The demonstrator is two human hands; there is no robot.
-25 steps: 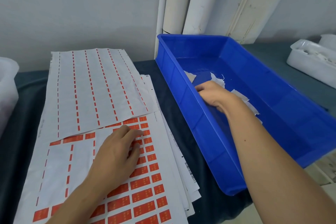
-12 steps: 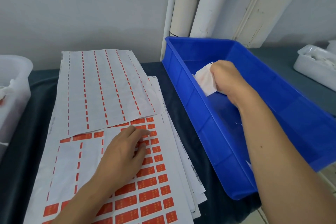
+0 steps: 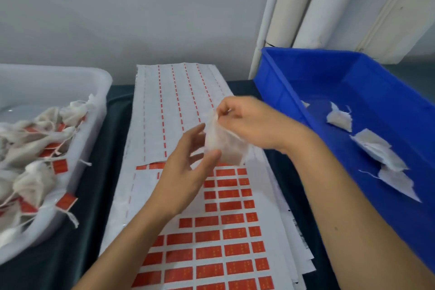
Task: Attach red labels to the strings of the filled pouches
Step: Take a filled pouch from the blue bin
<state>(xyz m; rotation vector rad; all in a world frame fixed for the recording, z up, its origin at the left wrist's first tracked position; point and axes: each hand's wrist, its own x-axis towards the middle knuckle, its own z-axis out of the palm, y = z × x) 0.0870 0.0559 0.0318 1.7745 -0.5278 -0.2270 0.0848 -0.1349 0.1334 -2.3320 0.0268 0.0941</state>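
A dark-covered bench (image 3: pixel 117 110) is seen, carrying everything. At its right edge a blue crate (image 3: pixel 376 92) is set, with a few unlabelled white pouches (image 3: pixel 374 148) lying loose on its floor; its near corner is cut off by the right forearm. At the left edge a white tub (image 3: pixel 101 92) is placed, partly out of frame, heaped with labelled pouches (image 3: pixel 35 183) whose strings and red tags trail over its rim. Between the two, a stack of label sheets (image 3: pixel 235 242) is laid along the bench middle; the far sheet is stripped to red slivers, the near one is filled with red labels (image 3: pixel 233 218). White pipes (image 3: pixel 303 2) are stood against the wall behind the crate.

Above the sheets, one pouch (image 3: pixel 226 146) is held up in the air. Its top is pinched by the right hand (image 3: pixel 249 120), fingers curled; the string cannot be made out through blur. The left hand (image 3: pixel 186 167) is kept loosely spread, fingertips touching the pouch's side.
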